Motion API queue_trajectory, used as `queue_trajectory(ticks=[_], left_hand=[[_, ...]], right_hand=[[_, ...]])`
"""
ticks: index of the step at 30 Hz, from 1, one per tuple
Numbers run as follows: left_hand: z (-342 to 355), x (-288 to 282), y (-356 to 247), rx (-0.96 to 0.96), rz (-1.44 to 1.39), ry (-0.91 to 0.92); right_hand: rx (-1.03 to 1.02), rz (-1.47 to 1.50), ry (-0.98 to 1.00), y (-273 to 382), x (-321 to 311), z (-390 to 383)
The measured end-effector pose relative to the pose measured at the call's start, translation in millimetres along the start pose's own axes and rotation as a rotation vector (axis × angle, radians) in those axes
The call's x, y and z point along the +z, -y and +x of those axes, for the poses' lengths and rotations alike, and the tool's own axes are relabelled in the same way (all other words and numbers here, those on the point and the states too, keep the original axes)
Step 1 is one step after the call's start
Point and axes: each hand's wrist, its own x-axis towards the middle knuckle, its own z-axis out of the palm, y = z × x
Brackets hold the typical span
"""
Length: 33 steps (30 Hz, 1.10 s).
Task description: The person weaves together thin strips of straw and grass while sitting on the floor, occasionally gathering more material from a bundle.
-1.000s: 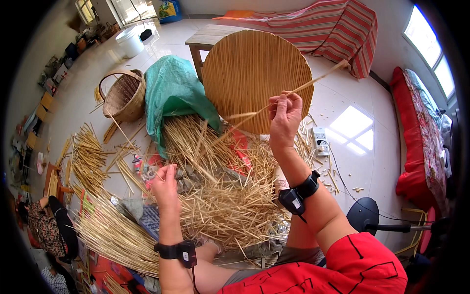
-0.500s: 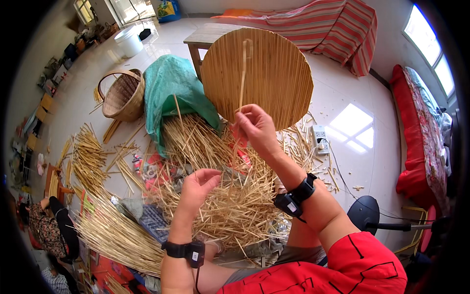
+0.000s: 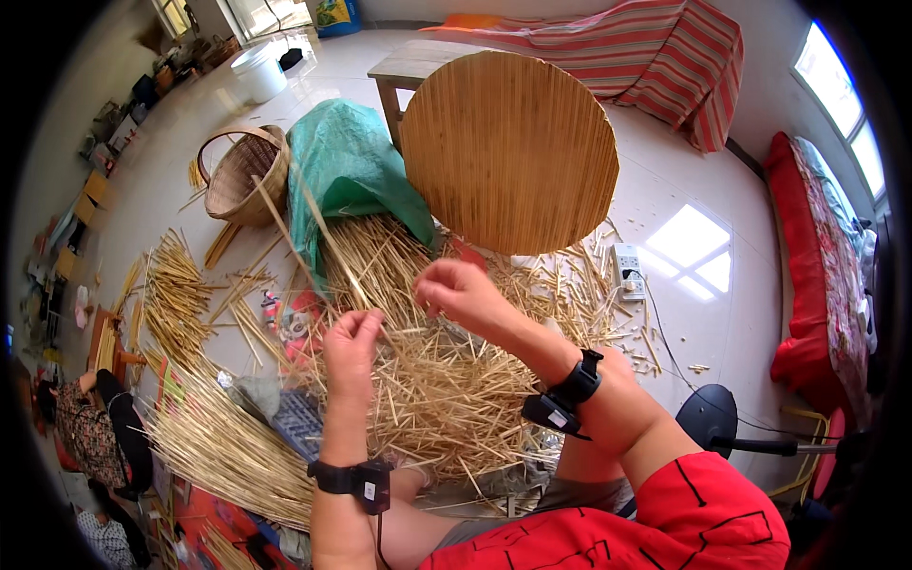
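Observation:
My left hand (image 3: 350, 353) is closed in a pinch on a pale straw stalk (image 3: 330, 237), which slants up and away toward the green sack. A second pale stalk (image 3: 281, 226) slants beside it; whether the same fingers hold it I cannot tell. My right hand (image 3: 461, 294) hovers to the right, fingers loosely bent and apart, with nothing visible in them. Below both hands spreads a heap of loose, cut straw (image 3: 456, 404). More stalks (image 3: 380, 256) stick out of the mouth of the green sack (image 3: 337, 142).
A round slatted board (image 3: 513, 152) leans against a wooden bench (image 3: 418, 62). A handled basket (image 3: 249, 180) stands left of the sack. Straw bundles (image 3: 223, 442) lie at left. A power strip (image 3: 628, 271) with a cable lies right. Another person (image 3: 90, 427) sits far left.
My right hand has come down and left from in front of the round board, without the stalk it pinched. My left hand has risen slightly left and now pinches a stalk.

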Motion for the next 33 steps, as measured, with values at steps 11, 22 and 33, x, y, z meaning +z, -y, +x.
queue_trajectory(ticks=[11, 22, 33], left_hand=[[3.4, -6.9, 4.3, 0.126, 0.018, -0.174], [5.9, -12.5, 0.0, 0.158, -0.106, -0.204], [6.2, -12.6, 6.2, 0.192, 0.053, -0.123]], right_hand=[[-0.047, -0.147, 0.209, -1.6, 47.9, -23.5], [0.120, 0.100, 0.062, -6.3, 53.2, -21.2], [0.002, -0.091, 0.112, -9.8, 52.4, -27.6]])
